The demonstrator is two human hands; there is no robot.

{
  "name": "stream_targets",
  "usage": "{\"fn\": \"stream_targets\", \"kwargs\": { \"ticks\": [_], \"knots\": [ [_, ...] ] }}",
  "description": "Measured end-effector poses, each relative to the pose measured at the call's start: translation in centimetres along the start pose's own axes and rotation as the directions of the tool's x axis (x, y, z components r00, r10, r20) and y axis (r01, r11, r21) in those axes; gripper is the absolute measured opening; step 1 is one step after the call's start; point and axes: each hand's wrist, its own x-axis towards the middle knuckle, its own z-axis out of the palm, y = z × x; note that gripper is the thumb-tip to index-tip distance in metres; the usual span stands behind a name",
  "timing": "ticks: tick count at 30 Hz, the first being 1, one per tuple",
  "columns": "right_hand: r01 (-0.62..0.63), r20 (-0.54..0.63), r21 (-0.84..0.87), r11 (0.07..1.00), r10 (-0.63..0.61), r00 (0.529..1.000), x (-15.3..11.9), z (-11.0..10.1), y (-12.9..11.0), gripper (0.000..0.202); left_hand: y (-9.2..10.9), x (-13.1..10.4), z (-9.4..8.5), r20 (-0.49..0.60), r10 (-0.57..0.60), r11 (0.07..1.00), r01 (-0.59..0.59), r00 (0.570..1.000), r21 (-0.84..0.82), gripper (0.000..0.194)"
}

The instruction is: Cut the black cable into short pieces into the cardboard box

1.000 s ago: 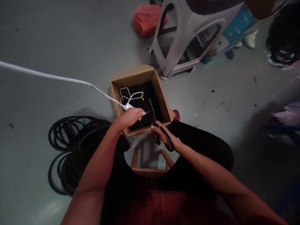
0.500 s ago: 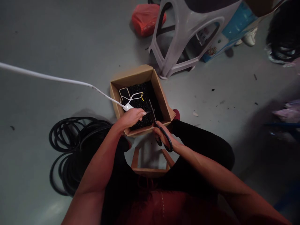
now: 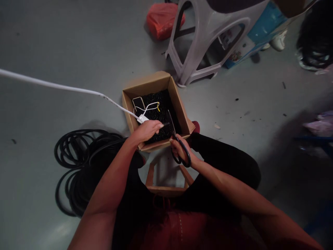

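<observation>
My left hand (image 3: 148, 130) is closed in a pinch over the near left part of a cardboard box (image 3: 180, 102). A short end of black tube (image 3: 165, 124) sticks out to the right of its fingertips. My right hand (image 3: 180, 146) grips a pair of scissors (image 3: 186, 154) at the near right rim. The long blades point up into the box, close to the tube's end; whether they touch it I cannot tell. Many small black pieces (image 3: 163, 99) cover the box's bottom. On them lie a phone-like object (image 3: 138, 103) and a white plug block (image 3: 142, 118), partly hidden by my left hand.
A white cable (image 3: 65, 86) runs from the left into the box. Coiled black tubing (image 3: 74, 149) lies on the floor at left. Ahead stand a grey plastic stool (image 3: 192, 59) and a red bag (image 3: 162, 21). A small wooden stool frame (image 3: 166, 189) is between my legs.
The scissors and my right hand have shifted slightly right. The black tube's end shows a little more clearly beyond my left fingertips, which have hardly moved.
</observation>
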Motion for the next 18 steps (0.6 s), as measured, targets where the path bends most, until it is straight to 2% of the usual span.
{"fn": "stream_targets", "kwargs": {
  "ticks": [4,7,9,12,18],
  "knots": [
    [0.027,-0.055,0.136,0.99,-0.02,0.998,0.8,-0.3,-0.4,0.035,0.3,0.0,0.0,0.015,-0.028,1.0,0.028,0.999,0.005,0.036],
    [0.069,-0.092,0.185,0.98,-0.052,0.994,1.9,-0.8,-0.9,0.041,0.6,0.0,0.0,0.036,-0.049,0.998,0.05,0.998,-0.029,0.028],
    [0.074,-0.126,0.205,0.976,-0.049,0.991,2.4,-1.1,-1.4,0.048,0.8,-0.2,0.0,0.027,-0.041,0.998,0.042,0.999,-0.044,0.027],
    [0.081,-0.151,0.223,0.972,-0.047,0.987,2.9,-1.3,-2.1,0.056,1.3,-0.5,0.0,0.0,-0.055,0.997,0.055,0.998,-0.061,0.035],
    [0.193,-0.156,0.227,0.955,-0.159,0.975,3.5,-1.3,-2.2,0.054,1.8,-0.8,-0.1,0.024,-0.078,0.99,0.08,0.997,-0.114,0.028]
  ]
}}
